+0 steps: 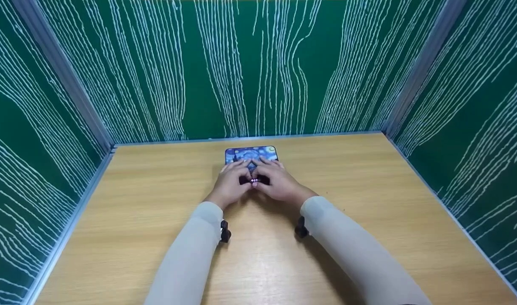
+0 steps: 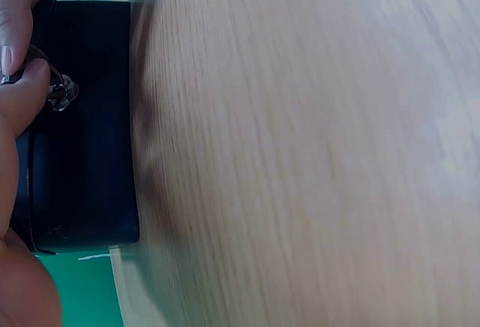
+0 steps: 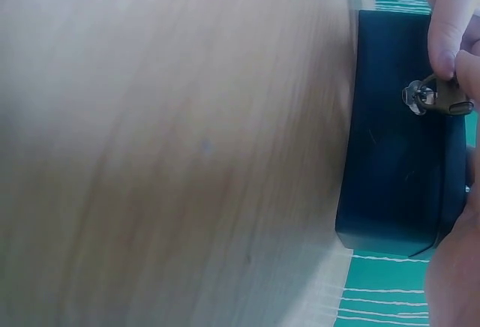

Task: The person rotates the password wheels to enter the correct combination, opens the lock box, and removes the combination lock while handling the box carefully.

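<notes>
Both left hand (image 1: 231,182) and right hand (image 1: 279,181), equally near, pinch the lock (image 3: 451,98) on the box (image 1: 252,153), long side facing them

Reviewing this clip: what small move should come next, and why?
Probably a gentle pull on the metal fitting: the thumbs of the left hand and right hand meet there, and the patterned lid of the dark box looks shut.

There were two hands (image 1: 232,182) (image 1: 279,183), one box (image 3: 394,184) under them, one lock (image 3: 452,99) between, one table (image 1: 156,212) below, three walls (image 1: 211,84) around.
</notes>
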{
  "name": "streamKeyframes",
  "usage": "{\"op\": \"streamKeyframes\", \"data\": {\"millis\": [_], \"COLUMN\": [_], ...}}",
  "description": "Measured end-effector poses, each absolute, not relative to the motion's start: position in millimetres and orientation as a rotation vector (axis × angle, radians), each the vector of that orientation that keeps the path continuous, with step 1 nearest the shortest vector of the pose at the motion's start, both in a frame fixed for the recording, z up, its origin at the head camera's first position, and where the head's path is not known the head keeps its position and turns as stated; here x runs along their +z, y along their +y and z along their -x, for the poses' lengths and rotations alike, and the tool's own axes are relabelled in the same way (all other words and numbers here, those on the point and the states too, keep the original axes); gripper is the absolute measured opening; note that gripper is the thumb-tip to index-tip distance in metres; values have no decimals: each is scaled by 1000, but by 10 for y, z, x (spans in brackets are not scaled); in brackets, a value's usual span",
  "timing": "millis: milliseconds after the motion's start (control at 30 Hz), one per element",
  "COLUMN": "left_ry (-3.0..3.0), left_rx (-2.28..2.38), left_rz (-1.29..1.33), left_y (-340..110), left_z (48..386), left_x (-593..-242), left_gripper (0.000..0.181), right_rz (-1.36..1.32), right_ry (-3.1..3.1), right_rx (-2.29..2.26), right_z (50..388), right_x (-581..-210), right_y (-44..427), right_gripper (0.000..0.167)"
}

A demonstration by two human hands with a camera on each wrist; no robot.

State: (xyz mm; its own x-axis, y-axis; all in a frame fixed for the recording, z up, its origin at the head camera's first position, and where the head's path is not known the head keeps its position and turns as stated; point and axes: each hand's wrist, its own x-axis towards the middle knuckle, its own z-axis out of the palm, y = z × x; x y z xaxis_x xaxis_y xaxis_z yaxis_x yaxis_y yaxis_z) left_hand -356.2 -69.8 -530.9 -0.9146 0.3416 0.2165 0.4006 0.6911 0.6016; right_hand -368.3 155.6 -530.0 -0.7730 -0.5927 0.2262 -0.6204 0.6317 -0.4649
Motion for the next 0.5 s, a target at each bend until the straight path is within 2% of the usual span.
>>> {"op": "streamKeyframes", "data": {"millis": [500], "left_ry": [-2753], "left_rx": [-1008], "left_rz": [668], "left_y": [-708], "left_z": [3547], "left_x": [-5301], "left_gripper": [12], "right_rz": [-1055], "right_ry": [-2750], "right_rx": [849], "right_z": [3698], "right_x": [-5326], "right_y": [1556], "right_gripper": [18]}}
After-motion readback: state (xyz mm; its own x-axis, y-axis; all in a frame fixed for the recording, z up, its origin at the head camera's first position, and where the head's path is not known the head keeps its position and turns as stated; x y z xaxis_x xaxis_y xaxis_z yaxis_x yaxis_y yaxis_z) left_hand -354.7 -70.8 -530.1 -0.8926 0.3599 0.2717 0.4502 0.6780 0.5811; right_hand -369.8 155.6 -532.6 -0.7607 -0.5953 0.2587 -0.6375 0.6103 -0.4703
